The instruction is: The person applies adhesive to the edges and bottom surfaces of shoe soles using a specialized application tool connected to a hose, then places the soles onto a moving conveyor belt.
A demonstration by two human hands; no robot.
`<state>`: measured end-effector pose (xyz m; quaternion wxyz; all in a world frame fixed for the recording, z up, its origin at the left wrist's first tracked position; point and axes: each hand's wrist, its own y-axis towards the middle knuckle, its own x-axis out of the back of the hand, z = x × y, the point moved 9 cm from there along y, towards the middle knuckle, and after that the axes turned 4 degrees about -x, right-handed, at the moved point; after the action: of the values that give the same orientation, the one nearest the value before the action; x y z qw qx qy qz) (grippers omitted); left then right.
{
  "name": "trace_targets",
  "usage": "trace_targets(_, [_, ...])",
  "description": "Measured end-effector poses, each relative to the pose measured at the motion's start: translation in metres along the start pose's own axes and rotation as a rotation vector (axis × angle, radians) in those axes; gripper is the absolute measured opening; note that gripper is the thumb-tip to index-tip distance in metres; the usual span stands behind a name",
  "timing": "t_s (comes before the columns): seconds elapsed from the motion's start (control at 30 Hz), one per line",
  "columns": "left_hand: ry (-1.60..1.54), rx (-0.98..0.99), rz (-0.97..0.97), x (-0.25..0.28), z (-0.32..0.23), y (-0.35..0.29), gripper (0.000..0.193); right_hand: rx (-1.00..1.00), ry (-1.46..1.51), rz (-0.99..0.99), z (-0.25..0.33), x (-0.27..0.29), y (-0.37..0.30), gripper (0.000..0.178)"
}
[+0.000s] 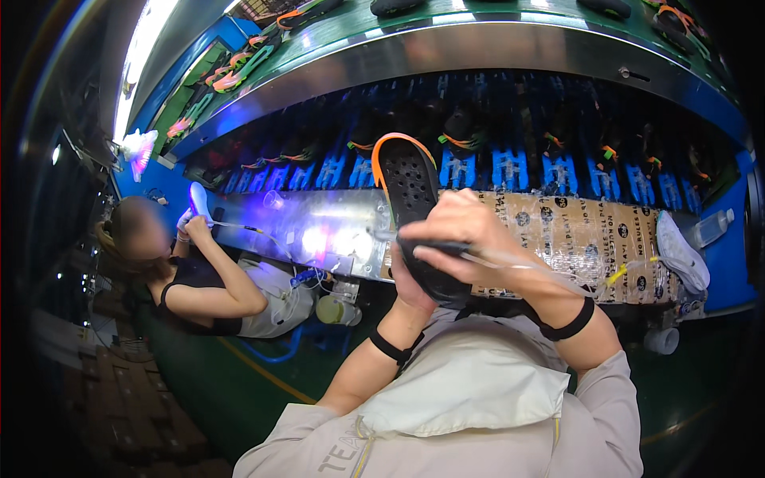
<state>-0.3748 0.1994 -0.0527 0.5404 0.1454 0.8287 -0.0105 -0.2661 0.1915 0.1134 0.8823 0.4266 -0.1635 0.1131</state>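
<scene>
Head view, looking down: the left hand [414, 280] is closed from underneath around the lower end of a black shoe sole [413, 209] with an orange rim, holding it up in front of the chest. The sole's long axis runs nearly upright, tilting a little to the left at the top, with its perforated face turned toward the camera and its rounded end highest. The right hand [466, 233] lies across the sole's lower half, its grip pinched shut on a thin brush-like applicator [510, 259]; the dark tip reaches left over the sole near the left hand's fingers, while the pale handle runs off to the right. So the right hand is the one on the working face, the bare upper part of the sole lies above and slightly left of it, and the left hand only supports from below. Both wrists wear black straps.

Behind the sole runs a tabletop [558, 231] wrapped in brown printed paper, a violet-lit metal section on its left. Beyond that, blue racks [510, 167] carry further dark soles. To the left a co-worker [207, 287] holds a white sole [199, 201].
</scene>
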Motion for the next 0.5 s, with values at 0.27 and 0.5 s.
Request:
trace_targets(0.27, [0.191, -0.098, -0.027, 0.01, -0.014, 0.003, 0.083, 0.069, 0.011, 0.137, 0.018, -0.007, -0.001, 0.025])
trace_targets(0.5, [-0.039, -0.119, 0.072, -0.01, -0.027, 0.016, 0.085, 0.115, -0.047, 0.276, 0.024, -0.01, -0.009, 0.029])
